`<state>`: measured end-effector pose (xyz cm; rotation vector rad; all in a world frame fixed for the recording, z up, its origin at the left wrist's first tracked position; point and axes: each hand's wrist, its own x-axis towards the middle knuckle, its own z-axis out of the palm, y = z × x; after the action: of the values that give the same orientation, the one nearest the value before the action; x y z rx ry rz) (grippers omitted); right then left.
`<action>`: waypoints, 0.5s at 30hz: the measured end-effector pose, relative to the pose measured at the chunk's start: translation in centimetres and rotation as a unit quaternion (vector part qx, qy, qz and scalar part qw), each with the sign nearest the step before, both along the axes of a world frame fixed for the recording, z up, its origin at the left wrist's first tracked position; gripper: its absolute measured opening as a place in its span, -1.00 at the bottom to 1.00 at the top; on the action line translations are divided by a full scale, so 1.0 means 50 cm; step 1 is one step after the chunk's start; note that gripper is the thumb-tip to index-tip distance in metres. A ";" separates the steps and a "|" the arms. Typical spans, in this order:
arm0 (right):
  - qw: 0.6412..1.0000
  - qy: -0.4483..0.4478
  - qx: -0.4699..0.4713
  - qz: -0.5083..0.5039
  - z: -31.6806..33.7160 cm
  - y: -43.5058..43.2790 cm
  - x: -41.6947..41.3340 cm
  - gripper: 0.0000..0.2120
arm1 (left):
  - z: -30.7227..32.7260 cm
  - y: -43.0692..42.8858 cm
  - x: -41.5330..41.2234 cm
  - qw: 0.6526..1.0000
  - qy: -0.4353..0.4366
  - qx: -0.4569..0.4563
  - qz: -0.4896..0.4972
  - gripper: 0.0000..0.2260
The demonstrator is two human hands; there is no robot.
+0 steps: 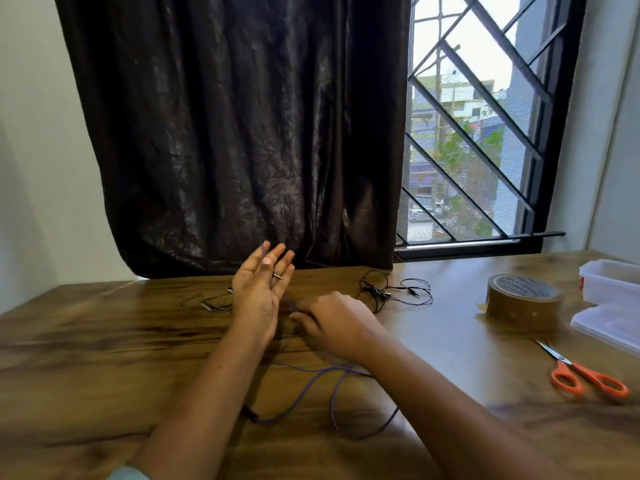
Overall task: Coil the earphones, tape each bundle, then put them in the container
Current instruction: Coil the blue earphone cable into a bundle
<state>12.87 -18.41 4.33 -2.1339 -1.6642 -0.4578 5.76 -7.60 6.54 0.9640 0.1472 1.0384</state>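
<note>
My left hand [259, 292] is raised upright over the table, fingers spread, with a purple earphone cable [304, 386] running across its fingers and the metal plug against them. My right hand [337, 322] pinches the same cable just right of the left palm. The rest of the purple cable trails in loose loops on the table toward me. A black earphone set [394, 292] lies tangled behind my right hand. Another dark earphone set [211, 304] lies left of my left hand. A roll of brown tape [523, 297] stands to the right, and a clear plastic container [609, 280] sits at the far right.
The container's clear lid [609, 325] lies in front of it. Orange-handled scissors [585, 375] lie near the right edge of the wooden table [104, 358]. A dark curtain [235, 133] hangs behind the table, with a barred window [478, 133] to its right.
</note>
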 end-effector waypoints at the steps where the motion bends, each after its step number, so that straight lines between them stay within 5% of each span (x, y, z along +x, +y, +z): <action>1: 1.000 -0.012 -0.002 0.009 0.002 -0.001 0.008 -0.72 | -0.005 0.005 0.002 0.998 0.041 0.043 0.030 -0.71; 4: 0.999 -0.040 0.015 0.015 0.013 -0.014 0.044 -0.73 | -0.024 0.008 0.010 0.943 0.201 0.246 0.100 -0.68; 7: 0.996 -0.050 0.069 0.022 0.036 -0.044 0.077 -0.79 | -0.030 -0.017 0.020 0.865 0.318 0.385 0.048 -0.70; 10: 0.987 -0.087 0.137 -0.003 0.050 -0.079 0.099 -0.77 | -0.019 -0.046 0.009 0.870 0.326 0.359 -0.094 -0.73; 15: 0.972 -0.070 0.201 -0.094 0.037 -0.094 0.115 -0.88 | 0.007 -0.080 -0.014 0.920 0.207 0.202 -0.264 -0.69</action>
<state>18.63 -23.14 6.16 -1.9928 -1.3002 -0.9355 5.04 -11.63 6.89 1.4951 0.0119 0.3552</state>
